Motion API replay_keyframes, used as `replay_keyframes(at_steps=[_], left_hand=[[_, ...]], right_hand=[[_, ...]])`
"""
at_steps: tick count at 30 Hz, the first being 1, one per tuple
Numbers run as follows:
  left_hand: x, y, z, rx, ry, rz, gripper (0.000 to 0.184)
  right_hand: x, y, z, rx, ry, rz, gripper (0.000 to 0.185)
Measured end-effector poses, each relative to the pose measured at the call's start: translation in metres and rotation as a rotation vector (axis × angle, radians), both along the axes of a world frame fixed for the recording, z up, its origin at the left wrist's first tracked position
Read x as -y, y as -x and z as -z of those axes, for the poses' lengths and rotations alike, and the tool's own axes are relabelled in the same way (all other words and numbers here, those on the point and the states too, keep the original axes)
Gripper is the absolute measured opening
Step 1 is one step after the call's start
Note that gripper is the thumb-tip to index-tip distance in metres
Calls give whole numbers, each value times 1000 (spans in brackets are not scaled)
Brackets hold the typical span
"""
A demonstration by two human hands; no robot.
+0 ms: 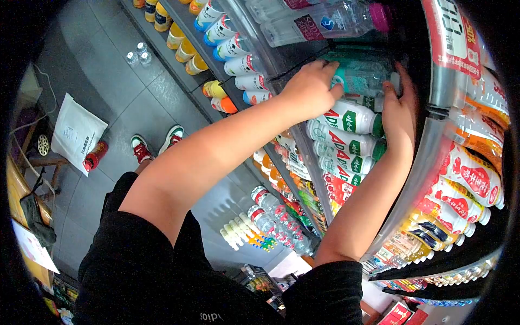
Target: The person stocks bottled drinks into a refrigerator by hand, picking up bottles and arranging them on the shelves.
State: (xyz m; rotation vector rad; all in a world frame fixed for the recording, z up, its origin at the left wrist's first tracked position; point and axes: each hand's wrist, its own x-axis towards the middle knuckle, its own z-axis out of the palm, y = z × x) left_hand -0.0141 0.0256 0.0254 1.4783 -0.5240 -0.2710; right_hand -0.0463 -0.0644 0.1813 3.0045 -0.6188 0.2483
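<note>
A clear bottle with a teal label lies sideways in view among the drinks on the shelf. My left hand grips its base end, with the thumb and fingers bent around it. At the other end, my right hand has its thumb and fingers around the pale cap. White bottles with green caps stand in a row just beside it, close to both hands. On the other side are clear bottles with a magenta cap and label. Part of the teal-label bottle is hidden by my fingers and shadow.
A shelf edge with a price tag runs close to my right arm. White and blue containers line another shelf. Grouped water bottles stand on the floor. A white package and red-and-green shoes are to the left.
</note>
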Motion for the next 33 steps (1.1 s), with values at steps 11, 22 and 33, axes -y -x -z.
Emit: replay_keyframes(at_steps=[11, 22, 33], left_hand=[[19, 5, 14, 94, 28, -18, 56], [7, 3, 21, 81, 69, 86, 52], [7, -1, 26, -45, 133, 214, 50]], right_hand=[[-6, -22, 1, 96, 8, -60, 49], [58, -113, 13, 105, 276, -81, 50], [60, -126, 9, 122, 322, -103, 49]])
